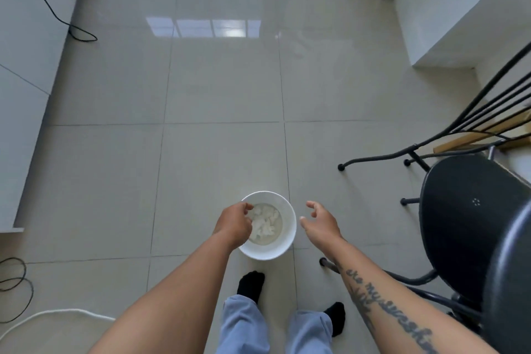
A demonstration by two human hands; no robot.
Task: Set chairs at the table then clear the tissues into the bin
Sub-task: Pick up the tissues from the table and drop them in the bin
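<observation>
1 bin (288, 241), 2 chairs (471, 227).

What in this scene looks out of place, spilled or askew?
Nothing stands out. The white bin stands upright on the floor with the tissues inside, none spilled around it; the black chair stands upright at the right.

Soft daylight is glaring in window-shaped reflections off the glossy floor tiles (218, 72), shadows are staying faint, and wide-angle distortion is bending the frame's edges.
</observation>
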